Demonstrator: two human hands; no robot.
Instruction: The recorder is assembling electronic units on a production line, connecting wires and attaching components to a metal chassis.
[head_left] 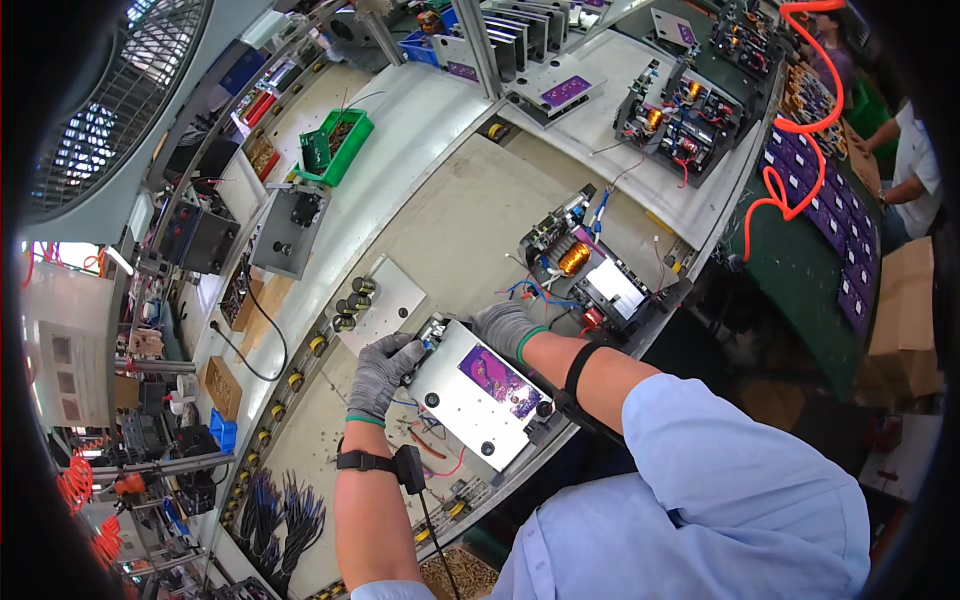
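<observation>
A white metal-plated electronic unit (465, 405) lies slanted on the work line in front of me, with a purple circuit board (500, 382) set in its face and dark round feet. My left hand (380, 380), in a grey knit glove, grips its far left corner beside a small connector part. At its upper right edge is my gloved right hand (507, 330), fingers curled against the unit and partly hidden. Just beyond the right hand sits an open electronic assembly (590, 265) with a copper coil, a white label and loose wires. A metal plate with black capacitors (355, 298) rests beyond my left hand.
Bundled dark wires (280, 525) lie at the lower left. A green bin (335, 145) stands on the far ledge. Another open assembly (685, 120) is at the back right. An orange coiled hose (790, 200) hangs there, near a person in white (910, 175).
</observation>
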